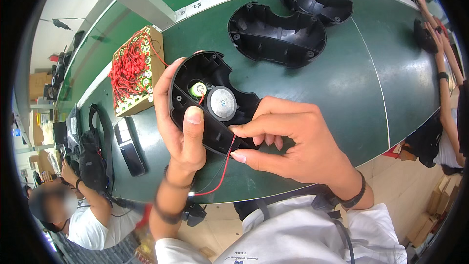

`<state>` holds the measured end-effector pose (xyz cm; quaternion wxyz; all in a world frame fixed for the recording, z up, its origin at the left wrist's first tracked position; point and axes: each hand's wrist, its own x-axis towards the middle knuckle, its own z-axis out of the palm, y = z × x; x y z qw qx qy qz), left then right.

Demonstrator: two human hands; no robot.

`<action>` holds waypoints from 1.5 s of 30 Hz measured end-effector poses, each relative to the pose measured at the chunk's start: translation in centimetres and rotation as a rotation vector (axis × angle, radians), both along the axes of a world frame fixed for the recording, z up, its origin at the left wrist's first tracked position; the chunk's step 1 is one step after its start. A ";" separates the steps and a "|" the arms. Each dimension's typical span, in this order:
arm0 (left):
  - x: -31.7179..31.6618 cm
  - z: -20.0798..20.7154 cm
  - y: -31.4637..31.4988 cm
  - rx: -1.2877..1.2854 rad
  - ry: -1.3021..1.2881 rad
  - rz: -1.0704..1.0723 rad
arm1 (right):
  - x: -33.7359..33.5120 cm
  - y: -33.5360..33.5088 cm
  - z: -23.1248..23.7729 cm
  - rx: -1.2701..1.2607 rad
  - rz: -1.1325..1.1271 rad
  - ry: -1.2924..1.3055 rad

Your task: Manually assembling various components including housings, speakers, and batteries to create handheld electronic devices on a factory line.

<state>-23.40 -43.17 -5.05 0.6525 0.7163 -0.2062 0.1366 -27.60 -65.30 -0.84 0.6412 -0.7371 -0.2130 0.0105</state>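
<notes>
A black plastic shell half [211,137] rests in my left hand [184,149], its open side up. My left thumb presses on the near rim while the fingers wrap the outer left side. Inside sit a round silver disc with a dark rim [223,103], resembling a speaker magnet, and a green battery cell [197,89]. My right hand [303,134] is at the shell's lower right edge, thumb and index finger pinching around a red and black wire pair [226,166]. The wires hang over the rim toward a small white connector [191,193] near my left wrist.
Two more black shell halves [273,34] lie at the far side. A cardboard box [157,51] of green cells with red wires stands left, near a phone [129,149] and a black bag [93,159]. Co-workers sit left [90,210] and right [444,93].
</notes>
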 end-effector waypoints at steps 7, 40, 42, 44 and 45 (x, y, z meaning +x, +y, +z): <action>-1.2 2.1 -1.0 -0.010 0.091 0.045 | 0.2 0.0 -0.4 0.094 0.017 0.136; -0.5 2.8 -0.9 -0.052 0.239 -0.138 | 0.1 2.1 0.5 -0.116 -0.230 0.158; -0.6 3.2 -0.9 -0.047 0.262 -0.142 | 0.0 2.1 0.9 -0.134 -0.224 0.144; -0.6 3.0 -0.9 -0.017 0.233 -0.141 | -0.1 1.9 0.6 -0.123 -0.231 0.132; -0.6 3.0 -1.0 0.003 0.228 -0.129 | -0.3 1.9 0.6 -0.117 -0.236 0.125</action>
